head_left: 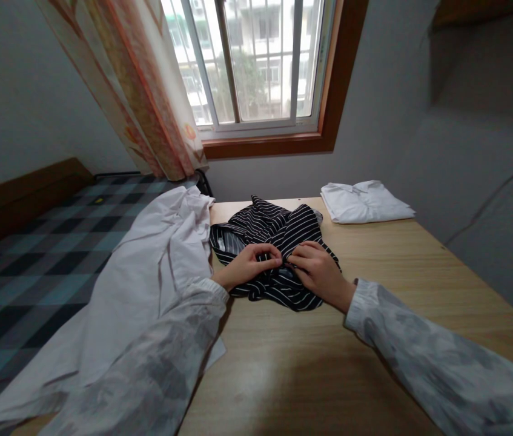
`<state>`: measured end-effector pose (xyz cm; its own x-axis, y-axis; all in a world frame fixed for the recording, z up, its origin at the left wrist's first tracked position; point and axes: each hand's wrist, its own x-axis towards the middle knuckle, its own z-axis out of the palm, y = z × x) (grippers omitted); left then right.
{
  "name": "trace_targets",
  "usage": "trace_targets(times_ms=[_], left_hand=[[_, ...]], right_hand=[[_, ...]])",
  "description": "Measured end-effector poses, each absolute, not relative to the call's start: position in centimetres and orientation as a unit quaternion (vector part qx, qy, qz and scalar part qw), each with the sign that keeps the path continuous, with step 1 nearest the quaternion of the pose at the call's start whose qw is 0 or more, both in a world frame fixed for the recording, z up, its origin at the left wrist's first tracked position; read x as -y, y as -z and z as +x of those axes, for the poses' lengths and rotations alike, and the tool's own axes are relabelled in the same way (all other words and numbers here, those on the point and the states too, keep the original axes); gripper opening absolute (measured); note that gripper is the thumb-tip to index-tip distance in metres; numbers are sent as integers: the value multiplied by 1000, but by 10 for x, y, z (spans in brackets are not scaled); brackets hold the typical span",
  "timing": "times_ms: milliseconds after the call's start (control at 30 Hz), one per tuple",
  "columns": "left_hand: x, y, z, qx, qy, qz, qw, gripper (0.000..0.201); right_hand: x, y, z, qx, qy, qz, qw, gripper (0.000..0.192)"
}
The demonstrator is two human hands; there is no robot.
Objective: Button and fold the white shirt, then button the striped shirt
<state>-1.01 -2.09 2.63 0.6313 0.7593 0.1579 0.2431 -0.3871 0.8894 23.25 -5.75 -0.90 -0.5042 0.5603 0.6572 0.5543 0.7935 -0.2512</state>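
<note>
A black garment with thin white stripes (278,227), perhaps a shirt, lies crumpled on the wooden table in front of me. Over its middle, my left hand (256,261) is closed, thumb and fingers pinching at the striped cloth. Just to its right, my right hand (317,266) is closed too, its fingertips gripping the same cloth close to the left fingertips. Whatever small part lies between the fingertips is too small to make out. Part of the cloth is hidden beneath both hands.
A loose white garment (147,260) drapes over the table's left side toward the checked bed (24,260). On the far right corner of the table (397,290) lies a folded white shirt (365,203). Behind are a window (260,66) and a patterned curtain (133,79).
</note>
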Motion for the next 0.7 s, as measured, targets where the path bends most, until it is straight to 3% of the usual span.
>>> trace_targets(times_ms=[500,700], left_hand=[[24,-13,4,-396,-303,772,394,26],[23,0,8,-417,-403,749,319,15]], right_hand=[[61,12,230,851,-25,-349,391,22],[74,4,219,871,-26,-267,411,23]])
